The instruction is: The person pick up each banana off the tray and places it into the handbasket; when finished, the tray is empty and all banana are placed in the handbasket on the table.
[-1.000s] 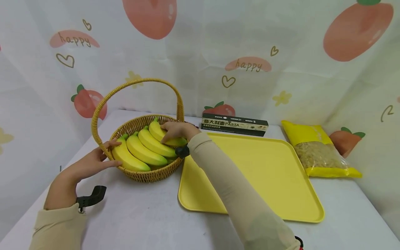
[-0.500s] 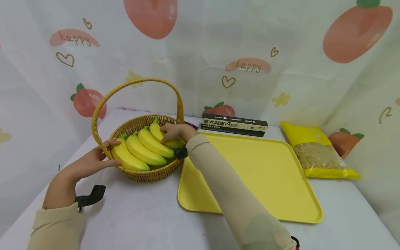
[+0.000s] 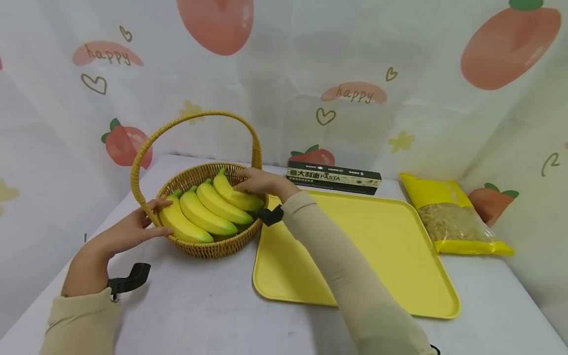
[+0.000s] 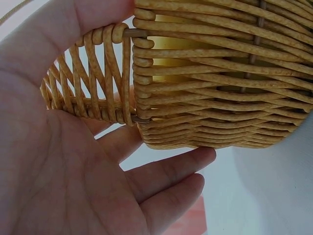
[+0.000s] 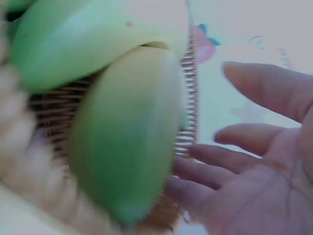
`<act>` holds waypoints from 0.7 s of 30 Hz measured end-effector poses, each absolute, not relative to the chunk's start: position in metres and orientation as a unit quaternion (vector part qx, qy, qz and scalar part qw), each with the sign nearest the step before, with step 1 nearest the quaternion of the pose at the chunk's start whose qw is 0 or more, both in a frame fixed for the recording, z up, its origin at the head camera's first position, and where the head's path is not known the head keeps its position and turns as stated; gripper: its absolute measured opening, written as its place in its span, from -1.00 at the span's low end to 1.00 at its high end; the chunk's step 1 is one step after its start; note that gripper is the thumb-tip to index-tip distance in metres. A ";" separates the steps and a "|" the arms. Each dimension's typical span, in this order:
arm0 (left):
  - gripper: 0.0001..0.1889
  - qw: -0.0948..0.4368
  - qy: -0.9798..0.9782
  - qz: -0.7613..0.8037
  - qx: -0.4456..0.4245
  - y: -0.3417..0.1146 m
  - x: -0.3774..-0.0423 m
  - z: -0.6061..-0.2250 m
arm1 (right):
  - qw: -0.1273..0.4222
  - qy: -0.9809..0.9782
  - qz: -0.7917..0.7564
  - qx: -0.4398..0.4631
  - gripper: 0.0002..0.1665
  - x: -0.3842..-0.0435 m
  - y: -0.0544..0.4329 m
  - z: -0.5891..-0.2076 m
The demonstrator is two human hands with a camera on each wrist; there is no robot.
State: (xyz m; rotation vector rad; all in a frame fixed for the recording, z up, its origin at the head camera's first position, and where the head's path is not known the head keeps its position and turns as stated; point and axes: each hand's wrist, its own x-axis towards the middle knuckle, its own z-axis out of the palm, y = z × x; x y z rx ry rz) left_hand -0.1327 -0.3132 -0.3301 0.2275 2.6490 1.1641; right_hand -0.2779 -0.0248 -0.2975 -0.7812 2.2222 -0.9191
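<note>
A woven basket (image 3: 208, 250) with a tall arched handle stands at the left of the table, filled with several yellow bananas (image 3: 183, 222) with green tips. My left hand (image 3: 128, 232) grips its left side near the handle's foot; in the left wrist view the fingers reach round the wicker (image 4: 205, 98). Over the basket's right rim is my right hand (image 3: 268, 182), beside the rightmost banana (image 3: 235, 196). The right wrist view shows that palm with fingers stretched and spread, holding nothing, close to a banana (image 5: 127, 122).
A yellow tray (image 3: 355, 246) lies right of the basket, under my right forearm. Behind it stands a black pasta box (image 3: 334, 177). A yellow bag of pasta (image 3: 454, 217) rests at the tray's right. A fruit-printed curtain (image 3: 275, 64) hangs at the back.
My right hand has let go of the rightmost banana and drawn back slightly right and up. The banana stays in the basket. My left hand has kept its place.
</note>
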 end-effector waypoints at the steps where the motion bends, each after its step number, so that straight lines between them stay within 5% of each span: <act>1: -0.23 0.119 0.907 0.397 0.079 -0.313 -0.133 -0.330 | 0.292 0.833 -0.364 -0.296 -0.24 -0.277 -0.018 -0.296; 12: -0.24 0.123 0.909 0.391 0.078 -0.314 -0.135 -0.330 | 0.192 0.850 -0.357 -0.338 -0.17 -0.244 0.080 -0.299; 21: -0.09 0.085 0.919 0.381 0.060 -0.316 -0.125 -0.341 | 0.178 0.869 -0.306 -0.346 -0.05 -0.195 0.142 -0.306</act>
